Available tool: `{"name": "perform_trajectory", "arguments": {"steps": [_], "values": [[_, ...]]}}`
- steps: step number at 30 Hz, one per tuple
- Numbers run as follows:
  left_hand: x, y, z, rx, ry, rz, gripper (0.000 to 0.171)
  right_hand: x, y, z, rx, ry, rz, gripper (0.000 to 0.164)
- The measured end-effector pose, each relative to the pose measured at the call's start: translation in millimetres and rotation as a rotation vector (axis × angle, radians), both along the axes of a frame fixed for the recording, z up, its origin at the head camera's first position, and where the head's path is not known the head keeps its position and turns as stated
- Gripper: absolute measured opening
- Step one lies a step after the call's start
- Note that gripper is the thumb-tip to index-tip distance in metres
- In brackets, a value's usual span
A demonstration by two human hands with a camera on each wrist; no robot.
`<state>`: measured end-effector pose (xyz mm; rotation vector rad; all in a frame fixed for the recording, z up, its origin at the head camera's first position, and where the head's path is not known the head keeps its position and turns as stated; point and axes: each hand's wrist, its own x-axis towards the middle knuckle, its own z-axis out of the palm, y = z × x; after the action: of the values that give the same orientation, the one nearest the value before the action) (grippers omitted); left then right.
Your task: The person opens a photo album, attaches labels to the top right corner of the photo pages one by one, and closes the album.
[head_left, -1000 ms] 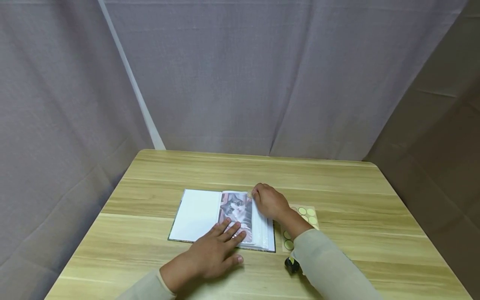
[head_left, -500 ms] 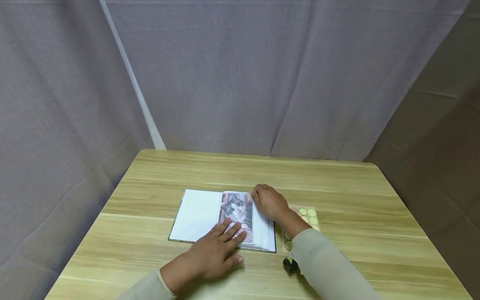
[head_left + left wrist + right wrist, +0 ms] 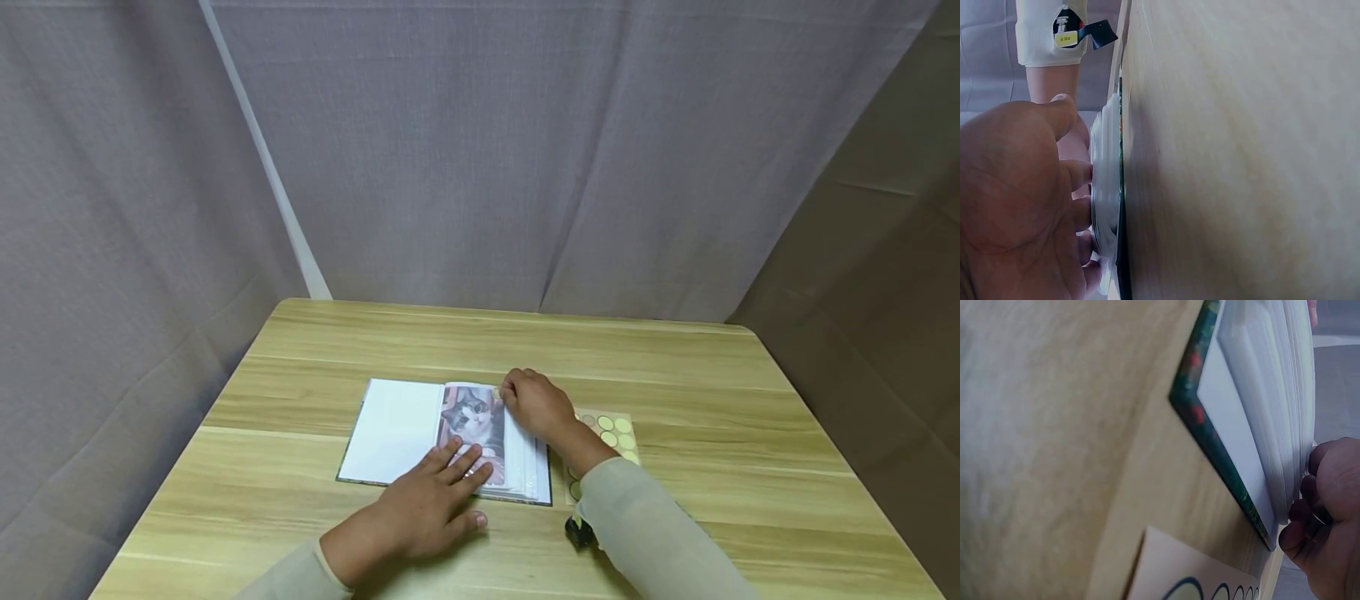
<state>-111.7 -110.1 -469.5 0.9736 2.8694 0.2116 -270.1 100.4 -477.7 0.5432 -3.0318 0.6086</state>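
A photo album (image 3: 393, 425) lies open on the table, with a cat photo (image 3: 472, 417) in the clear sleeve of its right-hand page. My left hand (image 3: 427, 508) rests with spread fingers on the lower part of that page, holding nothing. At the page's upper right corner, my right hand (image 3: 538, 404) pinches a small pale-yellow round sticker (image 3: 497, 392) with curled fingers, right against the photo's corner. In the right wrist view the fingers curl beside the stacked pages (image 3: 1266, 394); the sticker is hidden there. A sheet of round stickers (image 3: 617, 427) lies partly beneath my right forearm.
The wooden table (image 3: 675, 367) reaches back to grey curtains (image 3: 450, 167) behind and at the sides. A small black device (image 3: 578, 532) sits at my right sleeve; the left wrist view shows that device (image 3: 1067, 28) strapped on.
My right hand has shifted very slightly left along the page corner, and the sticker at its fingertips with it. The left hand and album have stayed put.
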Motion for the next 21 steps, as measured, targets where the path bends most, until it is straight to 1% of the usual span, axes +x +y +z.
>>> {"name": "perform_trajectory", "arguments": {"steps": [2, 5, 7, 8, 11, 13, 17, 21], "values": [[-0.7, 0, -0.5, -0.002, 0.001, 0.001, 0.069, -0.3, 0, -0.4, -0.001, -0.007, -0.004, 0.012], [-1.0, 1, -0.4, -0.002, -0.002, 0.003, 0.069, 0.1, 1, -0.4, -0.005, -0.011, 0.0, 0.028], [-0.8, 1, -0.6, -0.002, -0.004, 0.004, 0.069, 0.7, 1, -0.4, -0.001, -0.009, 0.011, 0.034], [-0.6, 1, -0.6, 0.0, -0.003, 0.003, 0.068, 1.1, 1, -0.4, 0.003, -0.01, 0.018, 0.031], [-0.1, 1, -0.4, 0.002, -0.001, 0.003, 0.068, 1.5, 2, -0.6, 0.021, -0.003, 0.042, 0.016], [-0.2, 1, -0.7, 0.0, 0.0, 0.004, 0.068, 1.8, 2, 0.2, 0.033, 0.007, 0.052, 0.01], [-1.0, 2, -0.9, 0.001, -0.001, 0.007, 0.068, 4.0, 5, 2.7, 0.038, 0.022, 0.063, 0.013], [-1.5, 1, -0.9, 0.006, -0.004, 0.007, 0.067, 10.4, 10, 5.2, 0.039, 0.045, 0.115, 0.021]]}}
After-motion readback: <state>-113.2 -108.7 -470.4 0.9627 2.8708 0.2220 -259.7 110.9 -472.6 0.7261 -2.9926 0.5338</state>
